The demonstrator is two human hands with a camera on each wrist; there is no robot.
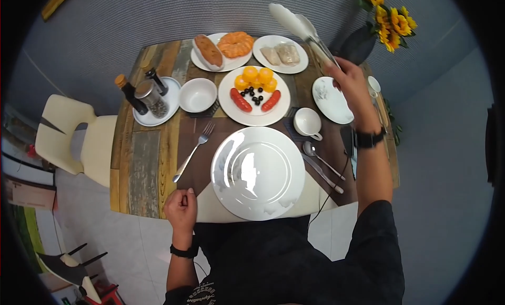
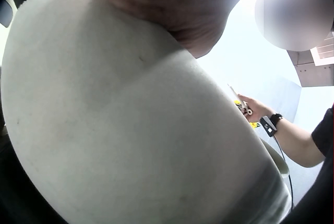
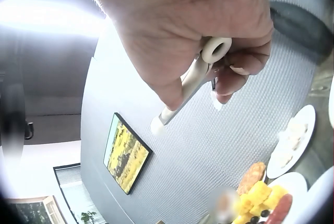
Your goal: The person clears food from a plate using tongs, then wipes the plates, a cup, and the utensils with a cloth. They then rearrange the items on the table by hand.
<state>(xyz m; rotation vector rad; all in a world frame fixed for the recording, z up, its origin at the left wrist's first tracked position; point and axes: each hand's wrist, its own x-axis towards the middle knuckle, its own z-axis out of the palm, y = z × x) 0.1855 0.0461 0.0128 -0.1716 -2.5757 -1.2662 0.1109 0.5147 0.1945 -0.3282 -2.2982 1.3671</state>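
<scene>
My right hand (image 1: 350, 84) grips a pair of tongs (image 1: 294, 22) with pale, broad tips, raised over the far right of the table. In the right wrist view, thumb and fingers close around the tongs' pale handle (image 3: 194, 78). Below this hand lies a white oval plate (image 1: 330, 97) with a grey pattern. My left hand (image 1: 180, 207) rests at the table's front edge, fingers loosely curled, holding nothing. Nearest to it are a fork (image 1: 194, 150) and a large white plate (image 1: 258, 205). Beyond that, a plate (image 1: 226, 108) bears two sausages (image 1: 271, 101), black olives and yellow pieces (image 1: 250, 73).
At the back, a plate holds a bread roll (image 1: 208, 50) and an orange-brown ring pastry (image 1: 235, 44); another holds pale wrapped food (image 1: 288, 52). A bowl (image 1: 198, 94), cup (image 1: 306, 122), spoon (image 1: 309, 149), knife (image 1: 323, 173), seasoning bottles (image 1: 152, 100) and a sunflower vase (image 1: 360, 44) stand around.
</scene>
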